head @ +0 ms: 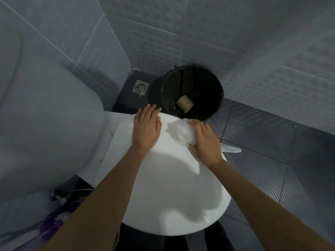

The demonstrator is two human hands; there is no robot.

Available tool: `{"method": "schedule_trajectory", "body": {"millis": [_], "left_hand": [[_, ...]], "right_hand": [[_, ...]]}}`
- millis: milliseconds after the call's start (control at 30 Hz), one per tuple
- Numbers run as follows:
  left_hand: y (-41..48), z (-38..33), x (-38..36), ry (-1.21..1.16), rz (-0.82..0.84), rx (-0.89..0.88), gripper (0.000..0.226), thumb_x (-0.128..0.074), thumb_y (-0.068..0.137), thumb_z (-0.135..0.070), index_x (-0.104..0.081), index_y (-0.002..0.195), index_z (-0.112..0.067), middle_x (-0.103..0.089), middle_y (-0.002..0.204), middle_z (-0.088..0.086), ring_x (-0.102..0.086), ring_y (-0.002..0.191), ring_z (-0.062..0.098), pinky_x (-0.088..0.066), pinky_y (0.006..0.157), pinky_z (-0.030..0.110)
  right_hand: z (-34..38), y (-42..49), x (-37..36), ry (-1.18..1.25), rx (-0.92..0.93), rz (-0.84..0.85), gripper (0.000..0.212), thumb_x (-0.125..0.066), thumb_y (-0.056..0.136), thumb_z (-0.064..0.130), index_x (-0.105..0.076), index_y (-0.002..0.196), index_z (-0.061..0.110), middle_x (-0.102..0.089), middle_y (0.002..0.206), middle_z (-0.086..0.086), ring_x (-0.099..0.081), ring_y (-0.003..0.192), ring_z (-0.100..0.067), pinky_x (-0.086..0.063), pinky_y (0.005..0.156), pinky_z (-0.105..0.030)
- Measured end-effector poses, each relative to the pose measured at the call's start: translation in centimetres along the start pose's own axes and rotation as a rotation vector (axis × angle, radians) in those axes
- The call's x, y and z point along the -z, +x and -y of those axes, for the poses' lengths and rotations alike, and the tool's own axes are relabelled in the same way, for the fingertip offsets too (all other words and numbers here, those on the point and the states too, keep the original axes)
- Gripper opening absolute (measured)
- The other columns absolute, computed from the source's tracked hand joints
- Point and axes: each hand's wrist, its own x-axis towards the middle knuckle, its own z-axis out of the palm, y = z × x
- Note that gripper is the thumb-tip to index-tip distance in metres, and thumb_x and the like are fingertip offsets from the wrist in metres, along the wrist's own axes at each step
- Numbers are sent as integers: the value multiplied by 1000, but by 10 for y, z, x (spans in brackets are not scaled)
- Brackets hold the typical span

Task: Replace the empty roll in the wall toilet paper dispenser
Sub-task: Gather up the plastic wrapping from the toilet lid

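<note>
two hands on smooth white lid [168, 178]: left [146, 126] flat, right [206, 142] fingers clutching crinkly wrapper [178, 130].

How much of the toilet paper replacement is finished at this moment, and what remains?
Done: the empty brown cardboard tube lies in the black-lined round bin. In hand: the right hand grips a crinkled clear plastic wrapper on the closed white toilet lid, while the left hand rests flat beside it. Left: mounting a new roll; neither roll nor dispenser is visible.
</note>
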Motion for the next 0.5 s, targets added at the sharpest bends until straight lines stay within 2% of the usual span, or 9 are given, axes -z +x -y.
{"method": "schedule_trajectory", "body": {"millis": [67,133,167,233,267,300,367,433,500], "left_hand": [[-1,-1,0,-1,-17,0,49,-23,98,-28,-53,134,-15,-54,140,6,-41,138,23,-28,117,42],[-1,0,0,0,-26,-3,49,-22,99,-29,-53,134,-15,-55,140,7,-42,137,23,-28,116,42],[-1,0,0,3,-24,-5,50,-22,99,-30,-53,134,-15,-55,140,7,-42,137,23,-28,116,41],[-1,0,0,8,-26,-12,50,-22,99,-30,-53,134,-15,-55,139,7,-43,137,23,-29,116,41],[-1,0,0,9,-32,-15,49,-22,99,-30,-54,133,-14,-55,139,7,-43,136,23,-29,116,42],[-1,0,-1,9,-38,-17,49,-23,99,-29,-54,133,-14,-56,138,7,-44,136,23,-30,116,41],[-1,1,-2,6,-54,-21,47,-24,99,-28,-55,132,-14,-57,137,8,-45,135,23,-30,116,41],[-1,1,-4,1,-79,-28,44,-28,99,-26,-56,131,-13,-58,136,8,-46,134,23,-31,115,41],[-1,2,-5,-7,-98,-36,41,-32,99,-24,-57,129,-12,-59,134,9,-48,133,24,-34,114,43]], "right_hand": [[7,10,10,45,-58,-60,85,-68,67,1,-34,142,25,-47,136,-12,-56,108,-30,-56,69,-36],[13,24,15,131,-77,-178,83,-57,74,-10,-39,141,36,-47,132,-8,-56,104,-24,-52,65,-29],[15,31,17,281,-111,-236,76,-52,75,-14,-51,131,38,-49,126,-3,-55,103,-22,-51,71,-27],[26,45,19,775,-297,-348,63,-47,75,-20,-71,99,33,-49,110,5,-53,107,-23,-49,93,-27],[31,49,20,933,-405,-408,55,-45,75,-22,-73,89,23,-48,107,4,-52,108,-24,-46,100,-27],[35,49,21,951,-470,-451,48,-44,75,-21,-73,86,15,-49,107,0,-51,109,-25,-44,101,-25],[32,42,14,731,-416,-468,36,-44,81,-12,-70,98,5,-48,117,-13,-49,115,-29,-42,102,-25],[20,26,3,427,-233,-339,32,-51,90,11,-60,119,2,-44,132,-20,-41,126,-32,-39,105,-39],[5,11,-10,88,-84,-175,63,-56,88,47,-50,133,3,-40,143,-20,-35,134,-34,-33,110,-49]]}}
